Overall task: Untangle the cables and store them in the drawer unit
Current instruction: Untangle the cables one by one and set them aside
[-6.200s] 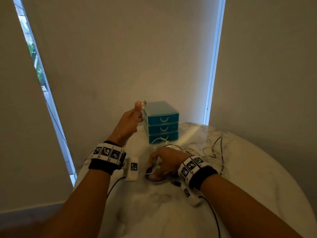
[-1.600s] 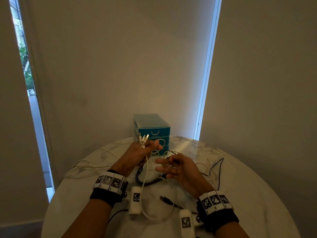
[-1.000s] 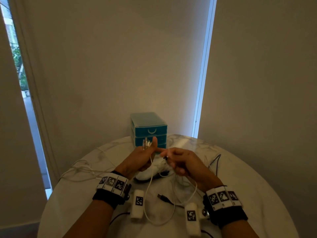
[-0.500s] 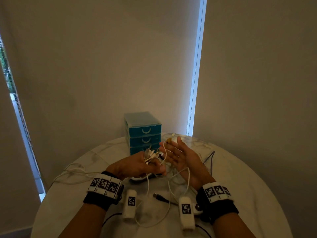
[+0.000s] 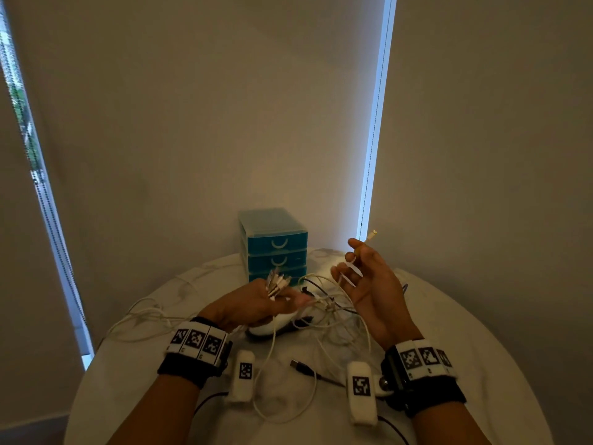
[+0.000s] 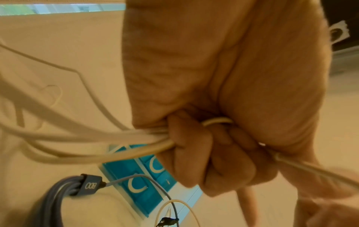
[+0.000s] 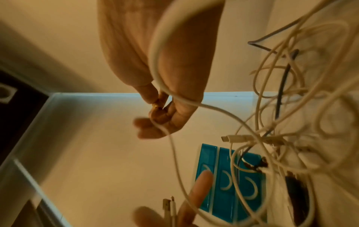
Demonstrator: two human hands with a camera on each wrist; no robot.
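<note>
Above the table my left hand (image 5: pixel 272 301) grips a bundle of white cable ends (image 5: pixel 276 282); in the left wrist view its fingers (image 6: pixel 204 150) are curled round several white cables. My right hand (image 5: pixel 359 268) is raised to the right, palm toward me, and pinches one white cable (image 7: pixel 170 95) near its plug (image 5: pixel 372 234). That cable runs down into the tangle of white and dark cables (image 5: pixel 330 308) between my hands. The blue drawer unit (image 5: pixel 276 248) stands behind them at the table's far edge, all three drawers closed.
The round marble table (image 5: pixel 465 332) backs onto blinds and a wall. A black USB plug (image 5: pixel 298 365) lies near the front. A grey coiled cable with a strap (image 6: pixel 85 185) lies by the drawer unit. More white cable (image 5: pixel 141 319) trails off to the left.
My right hand has moved up and to the right, away from my left hand, drawing a white cable end out of the bundle. My left hand keeps its grip on the cable ends.
</note>
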